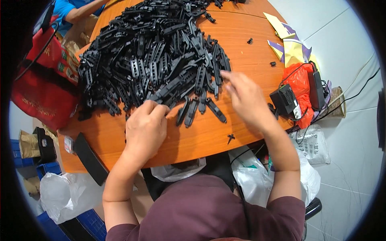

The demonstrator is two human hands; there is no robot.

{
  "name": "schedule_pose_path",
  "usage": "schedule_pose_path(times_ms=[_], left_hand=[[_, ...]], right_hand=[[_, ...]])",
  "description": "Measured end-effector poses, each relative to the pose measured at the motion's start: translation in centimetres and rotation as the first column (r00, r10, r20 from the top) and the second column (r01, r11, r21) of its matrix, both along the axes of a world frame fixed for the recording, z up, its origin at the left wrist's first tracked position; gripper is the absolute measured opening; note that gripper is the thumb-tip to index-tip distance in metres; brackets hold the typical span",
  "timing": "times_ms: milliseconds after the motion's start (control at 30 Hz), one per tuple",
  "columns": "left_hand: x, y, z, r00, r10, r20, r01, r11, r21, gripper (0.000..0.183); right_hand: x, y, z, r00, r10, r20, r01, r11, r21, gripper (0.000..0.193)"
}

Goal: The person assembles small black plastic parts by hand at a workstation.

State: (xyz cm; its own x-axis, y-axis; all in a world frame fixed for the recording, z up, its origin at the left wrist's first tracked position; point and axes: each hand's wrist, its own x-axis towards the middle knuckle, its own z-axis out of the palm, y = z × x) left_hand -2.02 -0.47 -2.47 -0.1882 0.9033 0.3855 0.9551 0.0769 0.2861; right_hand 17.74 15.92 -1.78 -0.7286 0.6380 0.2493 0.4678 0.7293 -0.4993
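A big heap of black plastic strip parts [157, 52] covers the far half of a round orange table [201, 136]. My left hand [145, 126] rests at the heap's near edge, fingers curled onto one of the long black strips [173, 86]. My right hand [243, 96] is at the heap's right edge with fingers spread, its fingertips touching black strips there; whether it grips one I cannot tell. A few loose strips [193, 110] lie between my hands.
A small black clip [230, 137] lies near the table's front edge; two more bits [250, 40] lie to the right. A black power adapter [286, 101], orange bag and cables sit at the right rim. A red bag [44, 80] and another person's arm [80, 12] are at the left.
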Motion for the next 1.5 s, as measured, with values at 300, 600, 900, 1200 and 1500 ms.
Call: schedule_pose_path(times_ms=[300,600,900,1200,1500], left_hand=[[-0.1,1.4,0.0,0.973,-0.033,0.228,0.033,0.999,0.006,0.011],[-0.6,1.5,-0.3,0.976,-0.04,0.212,0.029,0.998,0.054,0.021],[-0.6,1.5,0.0,0.976,-0.07,0.206,0.055,0.996,0.075,0.024],[-0.4,1.5,-0.1,0.967,-0.12,0.225,0.102,0.991,0.09,0.023],[-0.2,1.5,-0.5,0.983,-0.14,0.119,0.132,0.988,0.078,0.026]], right_hand=[[-4.8,6.8,1.5,0.892,0.22,0.396,-0.146,0.967,-0.207,0.043],[-9.0,21.6,2.4,0.978,-0.167,0.126,0.187,0.969,-0.161,0.031],[-16.1,24.8,-2.2,0.925,-0.284,0.254,0.245,0.953,0.177,0.053],[-14.9,20.6,-1.2,0.923,0.2,0.329,-0.105,0.953,-0.283,0.061],[-8.3,14.2,2.6,0.964,0.134,0.228,-0.116,0.989,-0.091,0.041]])
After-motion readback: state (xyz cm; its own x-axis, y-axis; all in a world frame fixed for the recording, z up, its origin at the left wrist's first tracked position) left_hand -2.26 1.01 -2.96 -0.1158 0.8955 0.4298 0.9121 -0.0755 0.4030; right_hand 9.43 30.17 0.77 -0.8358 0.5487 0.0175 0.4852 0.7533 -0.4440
